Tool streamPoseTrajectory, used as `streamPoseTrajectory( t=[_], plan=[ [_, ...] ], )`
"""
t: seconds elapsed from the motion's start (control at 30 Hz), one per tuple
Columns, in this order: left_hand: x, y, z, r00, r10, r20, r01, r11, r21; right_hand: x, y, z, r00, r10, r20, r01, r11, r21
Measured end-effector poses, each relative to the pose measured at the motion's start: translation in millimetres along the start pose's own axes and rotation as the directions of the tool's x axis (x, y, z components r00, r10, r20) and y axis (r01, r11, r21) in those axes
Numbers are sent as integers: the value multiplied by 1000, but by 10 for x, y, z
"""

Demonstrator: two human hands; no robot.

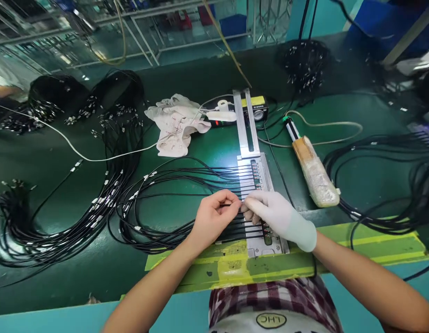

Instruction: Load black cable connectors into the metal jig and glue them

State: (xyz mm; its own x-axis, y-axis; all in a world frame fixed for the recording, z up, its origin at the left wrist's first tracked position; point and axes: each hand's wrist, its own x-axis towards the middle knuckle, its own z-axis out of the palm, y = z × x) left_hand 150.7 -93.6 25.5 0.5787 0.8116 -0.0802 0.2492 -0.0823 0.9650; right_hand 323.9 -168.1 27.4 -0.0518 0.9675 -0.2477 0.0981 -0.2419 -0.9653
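Thin black cables (179, 175) run from a loose coil on the left into a slotted metal fixture (264, 173), where they lie side by side. Over the fixture's lower middle, my bare left hand (216, 215) pinches one black cable between thumb and fingertips. My right hand (270, 212), in a white glove, has its fingers closed at the end of that same cable, meeting the left fingertips. The cable's tip is hidden by the gloved fingers. Both hands cover part of the fixture's row of slots.
A soldering iron (311, 171) with a wrapped handle lies right of the fixture. Behind are a crumpled white cloth (179, 122) and a small black box with a dial (259, 111). Cable bundles (96, 208) cover the left; more cables (384, 217) lie right. Yellow-green tape (384, 240) lines the front edge.
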Motion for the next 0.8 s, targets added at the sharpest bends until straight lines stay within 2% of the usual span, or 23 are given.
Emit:
streamPoseTrajectory(
  t=[0.1, 0.2, 0.3, 0.4, 0.5, 0.6, 0.7, 0.8],
  plan=[
    [281, -2, -165, 990, 0, -138, -17, 992, -125, -85, -128, -192, 998, -45, -32, 39, 981, -190],
    [848, -126, -450, 943, -32, -332, -59, 964, -261, 162, -257, -519, 988, -136, -74, 100, 923, -372],
    [1517, -336, -714, 889, -57, -454, -78, 959, -273, 840, -393, -913, 934, -303, -188, 120, 763, -635],
    [2000, -583, -853, 834, -77, -546, -68, 968, -240, 1721, -564, -1256, 860, -427, -278, 75, 645, -760],
    [2210, -848, -885, 802, -46, -596, -75, 981, -177, 2497, -725, -1487, 824, -493, -278, 37, 537, -843],
    [2265, -1074, -887, 795, 0, -606, -82, 991, -108, 3038, -805, -1623, 842, -490, -226, 14, 439, -898],
    [2301, -1206, -903, 804, 25, -594, -73, 996, -57, 3349, -845, -1693, 895, -414, -165, 1, 373, -928],
    [2337, -1257, -923, 814, 37, -580, -67, 997, -30, 3426, -1006, -1729, 929, -349, -123, -5, 319, -948]
  ],
)
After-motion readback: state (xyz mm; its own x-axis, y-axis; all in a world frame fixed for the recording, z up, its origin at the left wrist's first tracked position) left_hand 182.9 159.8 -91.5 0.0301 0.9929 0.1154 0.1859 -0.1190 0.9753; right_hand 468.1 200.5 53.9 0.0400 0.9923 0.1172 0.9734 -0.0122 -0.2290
